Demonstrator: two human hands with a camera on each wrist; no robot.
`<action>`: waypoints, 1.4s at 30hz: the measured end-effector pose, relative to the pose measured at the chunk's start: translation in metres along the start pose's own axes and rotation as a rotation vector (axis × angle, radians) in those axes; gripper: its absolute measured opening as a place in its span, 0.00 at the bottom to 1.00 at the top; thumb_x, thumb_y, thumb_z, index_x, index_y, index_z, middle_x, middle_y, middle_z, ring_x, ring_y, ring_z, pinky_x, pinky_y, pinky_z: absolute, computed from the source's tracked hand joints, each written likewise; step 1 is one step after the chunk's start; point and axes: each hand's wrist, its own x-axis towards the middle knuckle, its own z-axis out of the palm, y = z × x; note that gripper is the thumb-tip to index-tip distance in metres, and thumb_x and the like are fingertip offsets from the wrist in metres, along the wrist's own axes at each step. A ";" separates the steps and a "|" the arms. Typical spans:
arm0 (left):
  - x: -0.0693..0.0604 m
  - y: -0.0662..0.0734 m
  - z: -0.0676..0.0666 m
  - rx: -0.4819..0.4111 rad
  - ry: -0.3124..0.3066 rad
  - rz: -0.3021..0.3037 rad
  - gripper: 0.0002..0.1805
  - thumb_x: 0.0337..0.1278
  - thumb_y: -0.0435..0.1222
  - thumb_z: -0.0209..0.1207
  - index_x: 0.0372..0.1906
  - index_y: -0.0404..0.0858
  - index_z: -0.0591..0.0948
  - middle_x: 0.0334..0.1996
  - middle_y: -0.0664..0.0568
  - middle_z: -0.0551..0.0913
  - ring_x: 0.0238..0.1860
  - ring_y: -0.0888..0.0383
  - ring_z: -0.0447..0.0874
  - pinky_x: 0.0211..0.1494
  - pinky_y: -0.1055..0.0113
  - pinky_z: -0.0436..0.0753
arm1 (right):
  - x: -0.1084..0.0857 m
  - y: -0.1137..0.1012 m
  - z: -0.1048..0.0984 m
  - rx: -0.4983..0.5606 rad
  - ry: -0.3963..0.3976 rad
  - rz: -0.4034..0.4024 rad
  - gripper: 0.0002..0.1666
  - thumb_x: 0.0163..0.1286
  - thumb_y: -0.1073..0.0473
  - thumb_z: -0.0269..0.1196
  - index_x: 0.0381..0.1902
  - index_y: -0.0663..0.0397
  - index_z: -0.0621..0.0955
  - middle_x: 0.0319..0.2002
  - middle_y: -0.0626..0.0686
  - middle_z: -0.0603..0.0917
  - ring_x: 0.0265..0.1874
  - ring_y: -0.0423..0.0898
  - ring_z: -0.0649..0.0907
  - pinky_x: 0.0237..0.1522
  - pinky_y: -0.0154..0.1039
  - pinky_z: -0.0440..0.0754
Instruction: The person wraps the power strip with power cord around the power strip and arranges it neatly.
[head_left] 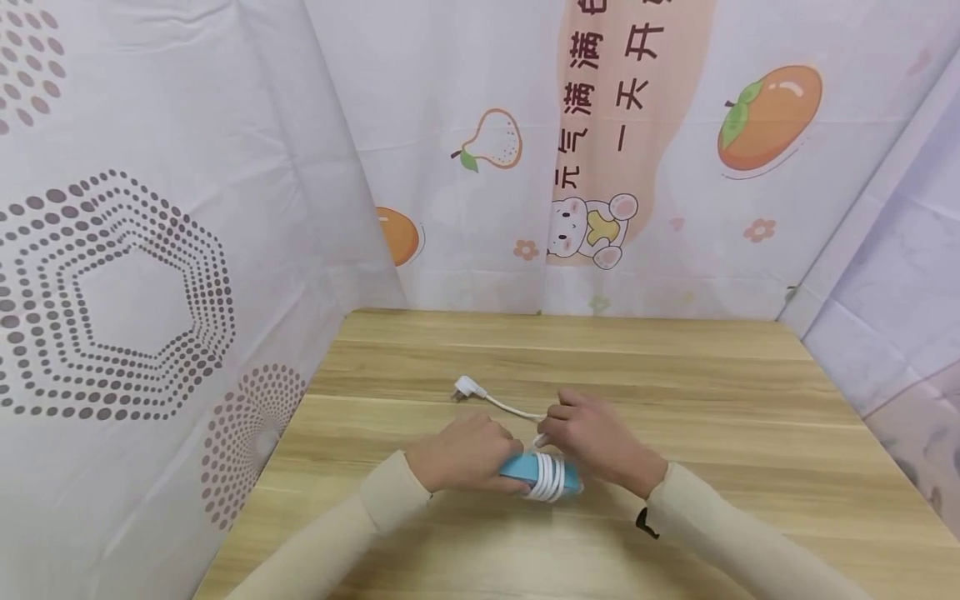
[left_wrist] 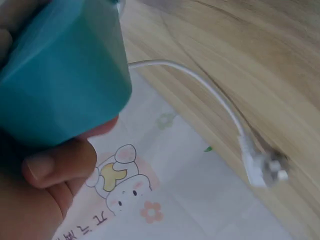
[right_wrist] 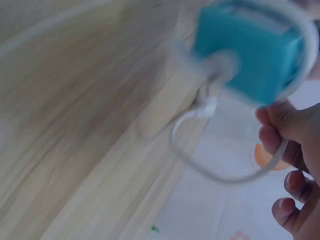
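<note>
My left hand [head_left: 468,454] grips one end of a blue block-shaped device [head_left: 517,468], fingers and thumb on either side of it. What kind of device it is cannot be told. Several turns of white power cord [head_left: 548,477] are wound around its other end. In the right wrist view, my right hand [right_wrist: 302,135] pinches the cord [right_wrist: 220,178] between thumb and forefinger, beside the blue body [right_wrist: 245,55]. From there the loose length runs to a white plug [head_left: 468,386], which lies on the table beyond my left hand with its prongs showing in the left wrist view.
The wood-grain table [head_left: 675,367] extends around both hands. White printed curtains [head_left: 450,75] hang behind it and along the left side [head_left: 150,292], with another pale sheet [head_left: 900,292] on the right. A dark band [head_left: 646,523] shows at the right cuff.
</note>
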 end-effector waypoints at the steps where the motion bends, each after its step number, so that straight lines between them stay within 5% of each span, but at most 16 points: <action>1: 0.001 0.002 -0.001 0.028 -0.001 -0.011 0.25 0.60 0.65 0.62 0.22 0.51 0.74 0.15 0.66 0.66 0.14 0.69 0.60 0.18 0.72 0.57 | 0.001 -0.002 -0.002 -0.001 0.000 0.013 0.08 0.60 0.52 0.77 0.32 0.46 0.88 0.29 0.41 0.86 0.27 0.40 0.64 0.30 0.32 0.66; 7: 0.005 0.008 -0.002 0.142 0.003 -0.068 0.26 0.62 0.66 0.60 0.23 0.50 0.77 0.15 0.64 0.66 0.15 0.66 0.59 0.17 0.71 0.58 | 0.007 -0.011 -0.012 0.032 0.018 0.090 0.08 0.63 0.53 0.76 0.29 0.46 0.87 0.26 0.41 0.83 0.27 0.40 0.64 0.30 0.33 0.66; 18: 0.005 0.006 0.012 0.159 0.048 -0.255 0.27 0.61 0.63 0.62 0.19 0.49 0.74 0.14 0.61 0.66 0.15 0.63 0.61 0.15 0.67 0.61 | 0.011 -0.020 -0.019 0.004 0.016 0.150 0.04 0.66 0.58 0.73 0.32 0.51 0.88 0.27 0.44 0.84 0.28 0.41 0.68 0.30 0.33 0.68; 25: 0.002 0.000 0.016 0.158 0.137 -0.358 0.27 0.62 0.60 0.64 0.20 0.45 0.75 0.14 0.60 0.65 0.14 0.63 0.58 0.15 0.68 0.62 | 0.011 -0.017 -0.019 0.008 0.062 0.178 0.05 0.69 0.59 0.70 0.35 0.55 0.88 0.26 0.45 0.83 0.27 0.42 0.67 0.27 0.32 0.66; 33: 0.001 -0.010 0.021 0.027 0.197 -0.497 0.23 0.65 0.56 0.64 0.28 0.39 0.81 0.16 0.58 0.69 0.14 0.64 0.63 0.15 0.69 0.63 | 0.007 -0.015 -0.015 0.021 0.093 0.215 0.06 0.66 0.60 0.72 0.38 0.57 0.89 0.30 0.47 0.87 0.28 0.43 0.72 0.26 0.33 0.72; 42: 0.003 -0.014 0.023 -0.112 0.288 -0.570 0.22 0.65 0.55 0.65 0.25 0.43 0.77 0.15 0.60 0.68 0.15 0.64 0.64 0.15 0.69 0.64 | -0.001 -0.012 -0.008 0.033 0.116 0.247 0.06 0.65 0.61 0.72 0.38 0.56 0.90 0.29 0.46 0.87 0.27 0.41 0.73 0.26 0.32 0.73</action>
